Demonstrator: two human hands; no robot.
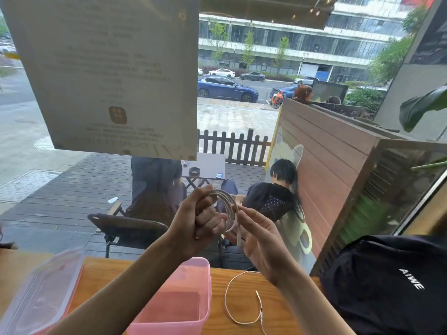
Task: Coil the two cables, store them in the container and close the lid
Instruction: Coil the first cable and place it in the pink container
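My left hand (196, 221) is raised in front of the window, its fist closed around a white cable (229, 209) wound into several loops. My right hand (258, 240) pinches the loose end of that same cable beside the coil, and the plug end hangs down between its fingers. A second white cable (228, 308) lies uncoiled in a loose curve on the wooden table, right of the container. The pink plastic container (193, 322) stands open below my left forearm. Its clear lid (41, 293) lies on the table to the container's left.
The wooden table (242, 281) runs along a window. A black bag (391, 284) with white lettering fills the table's right end. A paper notice (108, 76) hangs on the glass at the upper left. People sit on chairs outside, behind the glass.
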